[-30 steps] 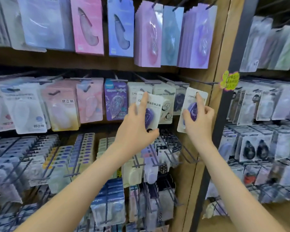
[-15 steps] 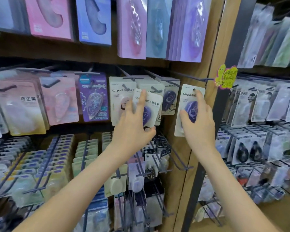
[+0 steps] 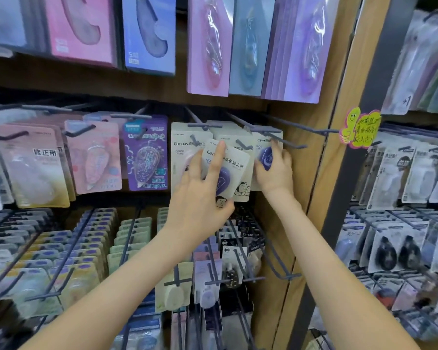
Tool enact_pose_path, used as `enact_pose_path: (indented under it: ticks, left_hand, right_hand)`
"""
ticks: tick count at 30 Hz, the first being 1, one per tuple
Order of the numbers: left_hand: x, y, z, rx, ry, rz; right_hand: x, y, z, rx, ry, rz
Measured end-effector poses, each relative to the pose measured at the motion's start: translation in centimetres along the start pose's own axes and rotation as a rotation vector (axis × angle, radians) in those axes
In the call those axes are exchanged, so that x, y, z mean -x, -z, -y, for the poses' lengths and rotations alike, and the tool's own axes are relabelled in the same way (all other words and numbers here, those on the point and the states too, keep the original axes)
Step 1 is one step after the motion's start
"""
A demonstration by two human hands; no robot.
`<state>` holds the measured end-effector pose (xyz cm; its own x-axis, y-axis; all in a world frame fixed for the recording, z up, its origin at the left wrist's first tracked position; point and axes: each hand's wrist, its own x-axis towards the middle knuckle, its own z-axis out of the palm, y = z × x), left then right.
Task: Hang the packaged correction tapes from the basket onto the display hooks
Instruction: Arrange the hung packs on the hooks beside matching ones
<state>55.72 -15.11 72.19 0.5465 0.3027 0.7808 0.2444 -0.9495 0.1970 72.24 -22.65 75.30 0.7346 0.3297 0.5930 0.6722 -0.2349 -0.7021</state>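
My left hand (image 3: 202,195) holds a cream correction tape pack with a purple tape (image 3: 234,168), tilted, its index finger stretched up along the card. It sits in front of the cream packs hanging on the middle row. My right hand (image 3: 276,170) grips a second cream pack with a purple tape (image 3: 264,152) at the rightmost display hook (image 3: 286,142), and the card's top sits at the hook's shaft. The basket is out of view.
Rows of packaged correction tapes fill the wooden pegboard. A purple pack (image 3: 146,154) and pink packs (image 3: 95,157) hang to the left. Bare hook prongs (image 3: 276,271) jut out below my hands. A yellow paper tag (image 3: 360,128) sticks to the wooden side post.
My right hand has pushed its pack inward along the rightmost hook toward the hanging cards. My left hand kept its pack, now more tilted. The view shifted closer and lower.
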Motion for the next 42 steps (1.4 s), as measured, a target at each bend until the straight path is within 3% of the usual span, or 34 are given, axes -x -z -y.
enact_pose_path:
  ticks: [5, 9, 14, 19, 24, 29, 31, 33, 35, 40, 42]
  left_hand:
    - [0.4, 0.2, 0.6, 0.014, -0.002, -0.038]
    - [1.4, 0.2, 0.7, 0.107, -0.007, -0.062]
    - [1.8, -0.9, -1.3, 0.338, -0.033, 0.042]
    - [1.2, -1.8, -2.7, 0.631, -0.107, 0.233]
    - [0.4, -1.9, -4.7, 0.698, -0.162, 0.264]
    - [-1.0, -1.1, -5.4, 0.808, -0.206, 0.28]
    - [-1.6, -1.2, -4.4, 0.667, -0.275, 0.222]
    - [-2.1, -1.8, -2.7, 0.377, -0.346, 0.09]
    - [-2.2, -2.2, -1.6, 0.179, -0.322, 0.025]
    - [-2.9, -3.6, -1.0, -0.175, -0.415, -0.16]
    - [-3.4, -3.9, -0.8, -0.256, -0.394, -0.159]
  right_hand:
    - [-1.2, -1.1, 0.1, 0.065, -0.003, 0.042]
    - [4.8, 1.3, 1.8, -0.294, 0.086, -0.048]
    - [10.5, 2.1, 2.4, -0.461, 0.213, 0.22]
    - [10.3, 3.6, 1.0, -0.556, 0.152, -0.057]
    - [9.8, 4.6, 1.1, -0.298, 0.216, -0.046]
    - [8.8, 5.6, 1.2, -0.263, 0.184, -0.161]
    - [8.9, 5.7, 1.2, -0.259, 0.193, -0.162]
    - [9.1, 5.8, 1.0, -0.264, 0.218, -0.184]
    - [9.1, 5.8, 0.7, -0.254, 0.246, -0.235]
    - [8.4, 5.8, 0.9, -0.201, 0.257, -0.278]
    - [8.0, 5.8, 1.4, -0.208, 0.214, -0.232]
